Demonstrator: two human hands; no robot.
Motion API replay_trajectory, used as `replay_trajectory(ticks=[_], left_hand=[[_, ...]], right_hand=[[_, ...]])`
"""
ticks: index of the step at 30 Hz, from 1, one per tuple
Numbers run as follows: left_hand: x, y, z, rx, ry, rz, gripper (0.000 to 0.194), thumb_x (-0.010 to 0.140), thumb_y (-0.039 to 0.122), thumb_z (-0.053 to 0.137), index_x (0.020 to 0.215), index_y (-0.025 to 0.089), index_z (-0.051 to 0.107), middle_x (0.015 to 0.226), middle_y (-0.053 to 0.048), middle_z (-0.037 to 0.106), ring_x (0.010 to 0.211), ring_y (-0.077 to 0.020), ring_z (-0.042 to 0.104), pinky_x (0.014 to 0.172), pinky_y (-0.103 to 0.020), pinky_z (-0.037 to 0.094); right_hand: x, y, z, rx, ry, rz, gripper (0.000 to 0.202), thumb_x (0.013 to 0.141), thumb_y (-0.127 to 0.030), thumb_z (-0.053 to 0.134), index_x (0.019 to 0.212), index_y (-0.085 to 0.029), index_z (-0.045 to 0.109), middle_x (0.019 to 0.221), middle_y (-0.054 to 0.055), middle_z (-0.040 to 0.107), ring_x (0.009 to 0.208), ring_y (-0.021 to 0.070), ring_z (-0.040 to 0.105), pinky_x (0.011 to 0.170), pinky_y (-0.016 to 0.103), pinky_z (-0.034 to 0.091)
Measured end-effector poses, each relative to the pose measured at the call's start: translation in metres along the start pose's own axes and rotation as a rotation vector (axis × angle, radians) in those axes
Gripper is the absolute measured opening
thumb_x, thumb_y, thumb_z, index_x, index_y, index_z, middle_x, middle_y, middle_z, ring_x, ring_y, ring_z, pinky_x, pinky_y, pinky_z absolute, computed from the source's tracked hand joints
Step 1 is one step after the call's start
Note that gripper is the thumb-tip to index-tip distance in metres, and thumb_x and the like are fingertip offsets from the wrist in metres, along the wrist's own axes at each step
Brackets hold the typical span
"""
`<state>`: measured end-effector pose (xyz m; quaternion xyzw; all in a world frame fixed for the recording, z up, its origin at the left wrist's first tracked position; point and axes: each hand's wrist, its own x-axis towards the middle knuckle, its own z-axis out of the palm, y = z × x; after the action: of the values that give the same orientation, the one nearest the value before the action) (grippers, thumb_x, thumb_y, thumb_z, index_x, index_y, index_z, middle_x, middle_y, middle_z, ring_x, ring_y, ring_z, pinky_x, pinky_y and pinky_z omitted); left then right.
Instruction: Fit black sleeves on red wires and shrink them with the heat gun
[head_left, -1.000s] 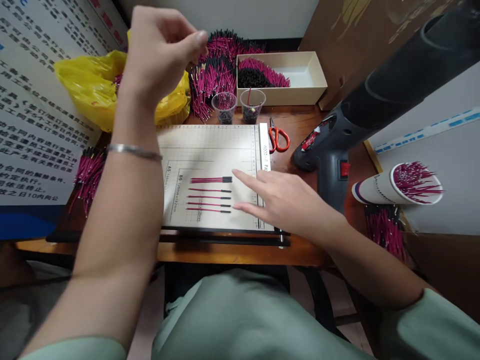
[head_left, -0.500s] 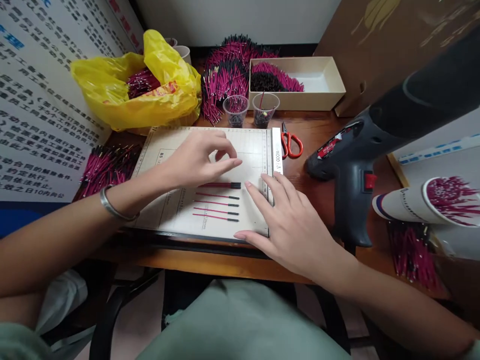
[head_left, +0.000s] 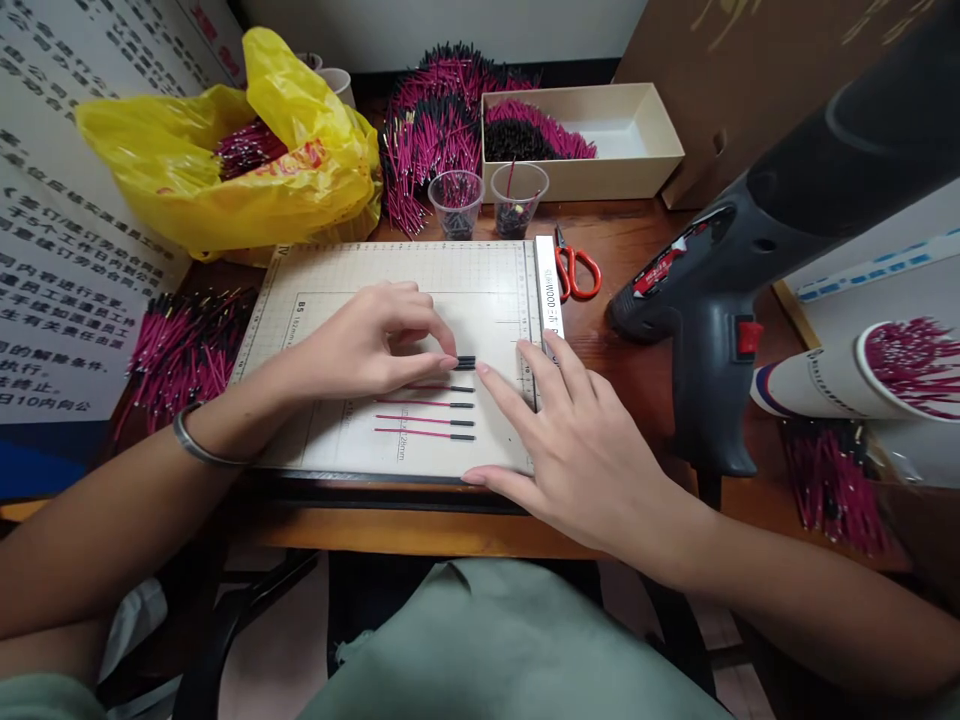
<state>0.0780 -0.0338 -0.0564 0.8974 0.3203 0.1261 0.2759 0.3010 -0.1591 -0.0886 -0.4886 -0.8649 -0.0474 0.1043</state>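
Note:
My left hand (head_left: 367,340) reaches in over a white ruled board (head_left: 322,270), thumb and forefinger pinched at the black ends of a small group of magenta wires (head_left: 466,362). The hand hides most of that group's length. Below it, several single magenta wires with black sleeves (head_left: 463,405) lie spaced in a column, black ends to the right. My right hand (head_left: 585,440) is open, fingers spread over the board's right edge. Its forefinger tip is at the black ends of the group, and its thumb lies near the front edge.
Behind the board stand two clear cups (head_left: 456,205), a cream box (head_left: 637,150) and a wire heap (head_left: 435,130). A yellow bag (head_left: 315,190) sits back left. Red-handled scissors (head_left: 577,272), a dark heat gun (head_left: 712,330) and a paper cup of wires (head_left: 825,380) are on the right.
My left hand has come down to the black ends of the wire group, and its thumb and forefinger have closed together. My right hand has stayed nearly in place. The view has shifted slightly.

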Motion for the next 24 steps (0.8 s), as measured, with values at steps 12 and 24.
replay_trajectory(ticks=[12,24], left_hand=[[-0.006,-0.01,0.001,0.121,-0.052,0.126,0.027,0.097,0.036,0.06,0.084,0.021,0.079,0.064,0.001,0.055,0.068,-0.0155,0.047,0.074,-0.031,0.033],[-0.006,-0.022,0.004,0.253,0.115,0.314,0.024,0.101,0.033,0.061,0.094,0.023,0.081,0.078,-0.002,0.07,0.073,-0.0177,0.047,0.073,-0.035,0.029]], right_hand=[[0.0,-0.003,-0.003,-0.045,-0.088,0.034,0.085,0.098,-0.074,0.036,0.151,-0.011,0.054,0.151,0.033,0.052,0.145,0.0514,0.046,0.106,0.059,0.051],[0.0,-0.004,-0.005,-0.017,-0.08,0.04,0.082,0.098,-0.072,0.04,0.151,-0.011,0.055,0.151,0.033,0.052,0.145,0.0528,0.047,0.107,0.062,0.051]])
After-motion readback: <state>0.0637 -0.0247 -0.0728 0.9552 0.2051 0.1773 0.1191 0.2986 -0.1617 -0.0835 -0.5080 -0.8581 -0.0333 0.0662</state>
